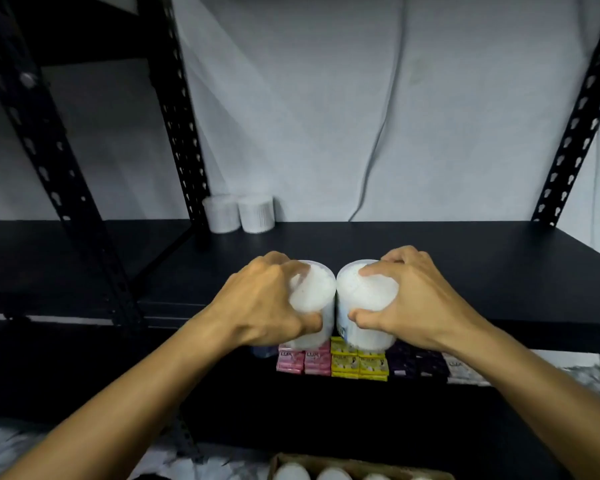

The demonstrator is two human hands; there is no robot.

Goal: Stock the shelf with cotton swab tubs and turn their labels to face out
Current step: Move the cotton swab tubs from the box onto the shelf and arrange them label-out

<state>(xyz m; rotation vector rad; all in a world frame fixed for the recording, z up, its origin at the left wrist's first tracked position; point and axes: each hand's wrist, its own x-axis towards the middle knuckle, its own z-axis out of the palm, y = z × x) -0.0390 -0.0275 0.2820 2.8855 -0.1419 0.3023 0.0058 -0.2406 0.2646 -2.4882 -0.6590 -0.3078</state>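
While two cotton swab tubs are sitting side by side at the back left of the black shelf, next to the rear upright, the person is holding two more out front. Left hand is gripping the left tub from above w/ fingers curled over its lid and thumb on the near side. Right hand is gripping the right tub the same way, thumb pressing its near wall just above a blue-printed label. Both tubs are touching each other at the shelf's front edge; can't tell if they're resting on it. Below, on the lower shelf, pink soap boxes, yellow boxes, dark purple boxes are standing in a row. At bottom, a cardboard box is showing white tub lids.
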